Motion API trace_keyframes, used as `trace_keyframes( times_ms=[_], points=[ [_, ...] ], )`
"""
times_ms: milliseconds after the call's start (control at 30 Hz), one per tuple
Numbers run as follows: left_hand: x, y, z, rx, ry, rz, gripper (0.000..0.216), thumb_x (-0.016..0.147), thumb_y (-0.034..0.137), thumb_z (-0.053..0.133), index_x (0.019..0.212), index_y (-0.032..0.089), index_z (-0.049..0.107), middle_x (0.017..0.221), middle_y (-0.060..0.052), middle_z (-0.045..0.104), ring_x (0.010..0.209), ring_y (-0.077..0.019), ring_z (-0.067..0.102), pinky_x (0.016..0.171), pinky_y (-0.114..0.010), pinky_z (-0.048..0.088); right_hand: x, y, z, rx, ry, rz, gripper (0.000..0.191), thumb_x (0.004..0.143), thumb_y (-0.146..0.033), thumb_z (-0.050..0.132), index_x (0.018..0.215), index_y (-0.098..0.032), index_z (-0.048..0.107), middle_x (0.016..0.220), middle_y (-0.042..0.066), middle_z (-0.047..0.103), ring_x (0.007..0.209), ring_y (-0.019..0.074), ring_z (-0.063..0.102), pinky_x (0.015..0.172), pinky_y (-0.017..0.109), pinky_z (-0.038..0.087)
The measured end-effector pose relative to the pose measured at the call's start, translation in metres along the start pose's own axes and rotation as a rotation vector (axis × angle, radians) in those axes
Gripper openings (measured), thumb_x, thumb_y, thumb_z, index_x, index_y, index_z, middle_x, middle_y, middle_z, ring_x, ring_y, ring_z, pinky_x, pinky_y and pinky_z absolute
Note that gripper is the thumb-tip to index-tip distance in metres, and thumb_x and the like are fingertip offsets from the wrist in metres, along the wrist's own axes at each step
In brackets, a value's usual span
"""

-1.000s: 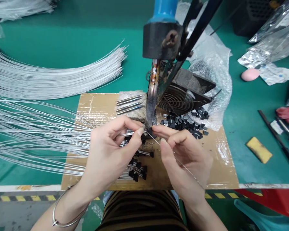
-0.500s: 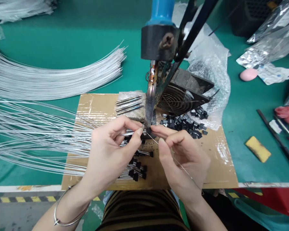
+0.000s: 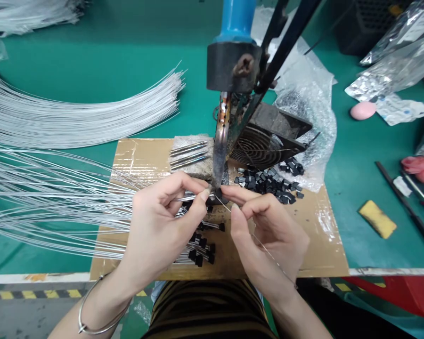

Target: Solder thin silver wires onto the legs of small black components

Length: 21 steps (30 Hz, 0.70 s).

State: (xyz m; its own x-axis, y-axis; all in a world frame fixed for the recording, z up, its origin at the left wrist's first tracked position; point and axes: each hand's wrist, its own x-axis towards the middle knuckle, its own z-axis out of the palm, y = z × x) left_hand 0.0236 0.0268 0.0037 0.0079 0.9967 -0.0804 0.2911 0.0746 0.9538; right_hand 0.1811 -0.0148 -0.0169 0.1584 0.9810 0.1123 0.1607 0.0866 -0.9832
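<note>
My left hand [image 3: 166,216] is closed, thumb and fingertips pinching a thin grey cable [image 3: 188,196] near its end. Between the fingers of my right hand [image 3: 270,230] runs a fine solder wire [image 3: 224,205], its tip by the cable end. The right index fingertip rests against a small black connector [image 3: 218,193]. Right above this spot is the tip of a soldering iron [image 3: 219,157], clamped upright on a stand. Fingertips and the iron partly hide the joint. Cables with black connectors [image 3: 200,249] on their ends lie below my left hand.
A heap of loose black connectors [image 3: 272,183] lies right of the iron, before a small fan [image 3: 261,143]. Spare iron tips [image 3: 189,155] rest on a pad. Bundled grey cables [image 3: 92,120] extend left. A yellow sponge [image 3: 378,219] sits on the right, beyond the cardboard [image 3: 325,245].
Both hands stay nearly in place at the iron's tip. My right thumb has shifted slightly left along the solder wire. The whole view has moved a little.
</note>
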Motion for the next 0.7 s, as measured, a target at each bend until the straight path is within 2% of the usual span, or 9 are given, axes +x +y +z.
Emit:
trace_keyframes(
  times_ms=[200,400,700],
  points=[
    [-0.0013,0.0014,-0.0005,-0.009,-0.002,0.006,0.012,0.089,0.013,0.076,0.081,0.021,0.074,0.085,0.002,0.079,0.073,-0.0111,0.069,0.065,-0.021,0.052,-0.0003,0.0005,0.0003,0.003,0.0,-0.009,0.021,0.093,-0.007,0.069,0.086,-0.025,0.061,0.122,0.007,0.08,0.116,0.0246,0.077,0.1,0.042,0.062],
    [-0.0028,0.0001,-0.001,-0.006,0.003,0.004,0.011,0.089,0.015,0.076,0.082,0.022,0.074,0.085,0.003,0.078,0.071,-0.0106,0.069,0.059,-0.021,0.048,-0.0015,0.0006,0.0008,0.007,0.009,-0.02,0.021,0.093,-0.007,0.068,0.087,-0.025,0.062,0.122,0.007,0.08,0.116,0.0235,0.077,0.102,0.041,0.061],
    [0.0001,-0.0013,0.0014,0.003,-0.001,0.009,0.011,0.088,0.014,0.076,0.082,0.022,0.074,0.083,0.004,0.078,0.068,-0.0101,0.067,0.06,-0.02,0.049,-0.0043,0.0078,0.0041,0.025,0.042,-0.049,0.02,0.094,-0.006,0.069,0.088,-0.024,0.063,0.122,0.003,0.08,0.115,0.0199,0.077,0.102,0.034,0.059]
  ],
)
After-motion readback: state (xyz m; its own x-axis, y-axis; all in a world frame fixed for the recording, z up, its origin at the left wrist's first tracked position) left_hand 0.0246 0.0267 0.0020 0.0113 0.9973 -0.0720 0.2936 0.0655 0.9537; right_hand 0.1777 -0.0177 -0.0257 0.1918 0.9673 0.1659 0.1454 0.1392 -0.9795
